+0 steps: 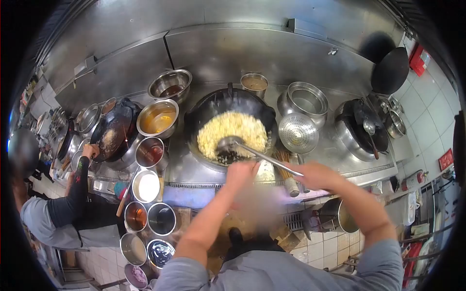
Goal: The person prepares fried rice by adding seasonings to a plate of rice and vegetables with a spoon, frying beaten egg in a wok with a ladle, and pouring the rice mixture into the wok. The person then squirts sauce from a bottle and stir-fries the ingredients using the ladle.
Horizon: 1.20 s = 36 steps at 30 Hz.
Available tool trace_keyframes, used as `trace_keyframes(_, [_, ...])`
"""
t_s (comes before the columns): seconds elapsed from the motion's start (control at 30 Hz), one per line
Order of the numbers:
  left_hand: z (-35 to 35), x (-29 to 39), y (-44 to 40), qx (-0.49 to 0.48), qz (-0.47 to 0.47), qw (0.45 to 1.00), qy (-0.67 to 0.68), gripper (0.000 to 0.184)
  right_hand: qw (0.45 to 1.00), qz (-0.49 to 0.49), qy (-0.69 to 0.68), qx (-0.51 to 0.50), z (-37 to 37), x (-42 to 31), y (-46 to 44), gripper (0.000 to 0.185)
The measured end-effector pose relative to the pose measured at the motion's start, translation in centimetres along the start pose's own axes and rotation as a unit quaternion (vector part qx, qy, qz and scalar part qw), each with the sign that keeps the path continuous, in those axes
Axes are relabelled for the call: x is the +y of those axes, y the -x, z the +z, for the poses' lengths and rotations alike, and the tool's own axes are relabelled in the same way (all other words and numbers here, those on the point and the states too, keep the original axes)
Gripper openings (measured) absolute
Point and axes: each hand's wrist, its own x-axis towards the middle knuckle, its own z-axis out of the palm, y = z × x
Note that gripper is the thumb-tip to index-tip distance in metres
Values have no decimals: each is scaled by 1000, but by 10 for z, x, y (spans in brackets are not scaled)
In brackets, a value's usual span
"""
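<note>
the right hand (313, 175) is clamped around the handle of a long steel ladle (266, 157), whose bowl sits in the yellow rice-like food (233, 126) inside the black wok (204, 105). the left hand (241, 175) is curled at the wok's near rim; i cannot tell whether it grips the rim. for good stirring, the ladle bowl is best kept low against the metal, sliding under the food and turning it over rather than pressing it flat. working from the edges inward should cook it evenly and limit spills. a firm, relaxed hold suits it, with the handle kept clear of the perforated strainer (298, 133) and the bamboo brush (287, 175) beside it.
</note>
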Motion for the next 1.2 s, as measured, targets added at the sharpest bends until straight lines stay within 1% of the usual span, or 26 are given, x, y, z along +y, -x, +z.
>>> trace_keyframes(0.07, [25, -5, 38, 0, 11, 1000, -21, 28, 998, 14, 11, 56, 30, -9, -44, 58])
trace_keyframes(0.1, [32, 1, 56, -31, -26, 999, -21, 28, 998, 15, 13, 60, 32, -14, -49, 58])
trace_keyframes(0.13, [49, -7, 84, 2, 8, 1000, -20, 26, 996, 20, 1, 88, 37, -21, -51, 59])
trace_keyframes(0.17, [40, 1, 89, 0, 2, 1000, -19, 26, 993, 25, -11, 112, 44, -24, -49, 59])
trace_keyframes(0.23, [10, 18, 83, -72, -7, 997, 13, 28, 992, 0, -4, 127, 40, -27, -43, 60])
trace_keyframes(0.27, [22, -2, 72, -83, -21, 996, -29, 32, 994, 2, -6, 109, 36, -28, -33, 61])
trace_keyframes(0.3, [14, -12, 51, -72, -9, 997, -24, 35, 996, 7, -13, 83, 38, -30, -17, 61])
trace_keyframes(0.33, [4, -18, 28, -85, -85, 993, 22, 34, 994, -33, -51, 95, 40, -21, -3, 61])
trace_keyframes(0.37, [-6, -16, 13, -117, -98, 988, -13, 35, 998, -16, -35, 42, 19, -26, 21, 59])
trace_keyframes(0.4, [-14, -6, 14, -126, -83, 988, -8, 36, 1000, 1, -17, -9, -10, -34, 49, 58])
trace_keyframes(0.47, [-38, 21, 15, -149, -70, 986, -1, 36, 997, -18, 29, -65, -42, -19, 93, 56])
trace_keyframes(0.5, [-56, 35, 13, -163, -73, 984, -1, 36, 997, -20, 32, -66, -56, -26, 96, 56])
trace_keyframes(0.53, [-71, 43, 3, -174, -63, 983, -17, 34, 992, 21, 51, -114, -70, -35, 96, 56])
trace_keyframes(0.57, [-71, 37, -7, -129, -36, 991, 5, 34, 983, 64, 68, -161, -78, -41, 93, 55])
trace_keyframes(0.63, [-48, 15, -29, -80, -12, 997, 1, 34, 994, 17, 57, -93, -59, -36, 56, 57])
trace_keyframes(0.7, [-3, -4, -8, -53, 4, 999, -2, 32, 998, -7, 57, -18, -18, -27, 2, 59])
trace_keyframes(0.73, [22, -11, 21, -57, -23, 998, -4, 31, 998, -6, 54, 16, 2, -25, -23, 61])
trace_keyframes(0.8, [37, -7, 60, -75, -56, 996, -6, 31, 994, -20, 20, 104, 36, -16, -49, 62])
trace_keyframes(0.87, [38, -3, 81, -121, -72, 990, 2, 33, 994, -7, -12, 106, 43, -23, -42, 61])
trace_keyframes(0.9, [30, -5, 70, -120, -74, 990, 3, 33, 993, 9, -45, 112, 46, -26, -37, 59])
trace_keyframes(0.97, [6, -17, 29, -102, -41, 993, -41, 33, 992, 10, -62, 108, 67, -30, -23, 57])
trace_keyframes(1.03, [-1, -49, 2, -64, -23, 997, -46, 33, 981, 47, -95, 163, 95, -16, -8, 55])
trace_keyframes(1.07, [-1, -57, -4, -88, -8, 994, -69, 28, 986, 61, -77, 137, 104, -7, 4, 54])
trace_keyframes(1.1, [3, -64, -5, -79, -11, 994, -73, 28, 990, 73, -55, 111, 108, 9, 15, 54])
trace_keyframes(1.17, [14, -74, 5, 13, -31, 996, -83, 25, 993, 48, 58, 92, 109, 59, 24, 52])
trace_keyframes(1.2, [15, -76, 7, -9, -68, 996, -48, 26, 982, 114, 99, 110, 105, 86, 18, 52])
